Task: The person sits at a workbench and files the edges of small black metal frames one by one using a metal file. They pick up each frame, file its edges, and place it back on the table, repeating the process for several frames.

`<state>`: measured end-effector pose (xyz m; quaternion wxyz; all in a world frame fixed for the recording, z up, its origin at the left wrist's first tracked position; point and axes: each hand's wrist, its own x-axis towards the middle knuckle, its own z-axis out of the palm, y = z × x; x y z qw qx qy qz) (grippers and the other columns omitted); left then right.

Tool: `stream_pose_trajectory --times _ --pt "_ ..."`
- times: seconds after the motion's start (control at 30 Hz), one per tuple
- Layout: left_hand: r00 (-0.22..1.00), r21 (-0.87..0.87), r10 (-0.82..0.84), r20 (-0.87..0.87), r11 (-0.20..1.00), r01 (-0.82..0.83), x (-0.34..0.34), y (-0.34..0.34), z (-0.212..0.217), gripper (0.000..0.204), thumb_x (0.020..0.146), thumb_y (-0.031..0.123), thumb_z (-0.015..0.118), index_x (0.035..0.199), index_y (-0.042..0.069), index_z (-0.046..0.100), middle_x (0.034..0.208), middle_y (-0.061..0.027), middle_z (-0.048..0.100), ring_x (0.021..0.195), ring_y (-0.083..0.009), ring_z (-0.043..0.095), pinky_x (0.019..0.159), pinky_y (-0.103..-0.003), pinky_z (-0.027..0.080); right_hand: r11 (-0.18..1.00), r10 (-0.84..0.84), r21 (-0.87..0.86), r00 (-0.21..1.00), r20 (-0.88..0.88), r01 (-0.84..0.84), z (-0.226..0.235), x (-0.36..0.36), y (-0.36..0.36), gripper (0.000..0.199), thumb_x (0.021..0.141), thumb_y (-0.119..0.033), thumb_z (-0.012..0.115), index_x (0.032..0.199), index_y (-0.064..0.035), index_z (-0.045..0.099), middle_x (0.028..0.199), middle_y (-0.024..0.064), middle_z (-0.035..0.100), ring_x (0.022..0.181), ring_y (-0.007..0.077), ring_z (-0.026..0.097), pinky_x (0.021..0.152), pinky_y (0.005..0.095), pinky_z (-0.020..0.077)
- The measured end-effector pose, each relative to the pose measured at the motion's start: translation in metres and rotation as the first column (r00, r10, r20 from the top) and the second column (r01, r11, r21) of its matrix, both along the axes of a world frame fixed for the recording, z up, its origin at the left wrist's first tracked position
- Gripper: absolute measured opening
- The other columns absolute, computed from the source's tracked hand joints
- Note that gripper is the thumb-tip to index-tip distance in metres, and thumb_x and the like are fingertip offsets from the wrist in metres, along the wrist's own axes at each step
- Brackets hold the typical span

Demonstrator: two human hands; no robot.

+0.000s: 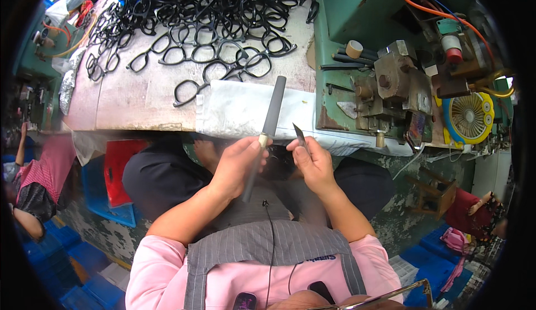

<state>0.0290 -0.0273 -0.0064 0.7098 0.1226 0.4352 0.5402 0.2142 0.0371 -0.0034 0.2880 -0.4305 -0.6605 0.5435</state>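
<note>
Worn workbench carries heaped black spectacle frames beside a green machine. Below its edge, left hand grips a long grey file; right hand pinches a thin dark strip.

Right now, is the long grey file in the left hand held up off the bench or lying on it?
Held up. The left hand grips the grey file mid-length, its tip slanting over the white sheet.

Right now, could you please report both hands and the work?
Left hand grips long grey file. Right hand pinches small dark flat piece. Nothing between them.
</note>
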Motion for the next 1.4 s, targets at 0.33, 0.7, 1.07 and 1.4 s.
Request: stream_pose_trajectory --times 0.33,0.7,1.07,1.4 --pt "0.988 0.055 -0.107 -0.112 0.992 0.114 0.007 -0.017 0.005 0.028 0.092 0.022 0.059 0.111 0.002 0.058 0.084 -0.0027 0.058 0.069 -0.0115 0.053 0.059 -0.025 0.043 0.618 -0.326 -0.780 0.870 -0.370 -0.100 -0.015 -0.015 -0.006 0.017 0.093 -0.026 0.059 0.089 -0.0100 0.058 0.056 -0.0071 0.043 0.042 0.0032 0.036 0.038 0.0203 0.0242" --pt "0.847 0.185 0.108 -0.520 0.983 -0.012 0.026 0.000 -0.042 0.018 0.093 0.020 0.059 0.105 0.006 0.059 0.076 0.0017 0.057 0.063 -0.0056 0.050 0.055 -0.018 0.040 0.747 -0.419 -0.651 0.663 -0.620 -0.137 -0.022 0.002 -0.012 0.015 0.088 -0.023 0.066 0.087 -0.0116 0.056 0.056 -0.0106 0.037 0.039 0.0006 0.027 0.036 0.0197 0.0162" --pt "0.978 0.124 -0.054 -0.203 0.989 0.080 0.038 -0.008 0.006 0.021 0.095 0.019 0.056 0.108 0.004 0.058 0.085 -0.0021 0.057 0.072 -0.0111 0.053 0.063 -0.025 0.045 0.968 -0.036 -0.229 0.843 -0.537 -0.104 -0.017 0.029 -0.012 0.030 0.095 -0.029 0.056 0.102 -0.0016 0.063 0.073 0.0013 0.057 0.067 0.0091 0.052 0.064 0.0241 0.0432" --pt "0.989 0.011 -0.147 -0.011 0.989 0.147 0.008 -0.014 0.016 0.027 0.095 0.022 0.056 0.112 0.001 0.059 0.089 -0.0022 0.058 0.074 -0.0096 0.053 0.065 -0.023 0.045 0.931 0.253 0.267 0.967 0.027 -0.251 -0.001 0.022 0.002 0.028 0.078 -0.023 0.074 0.091 0.0003 0.065 0.081 0.0114 0.066 0.069 0.0228 0.064 0.062 0.0292 0.0484"
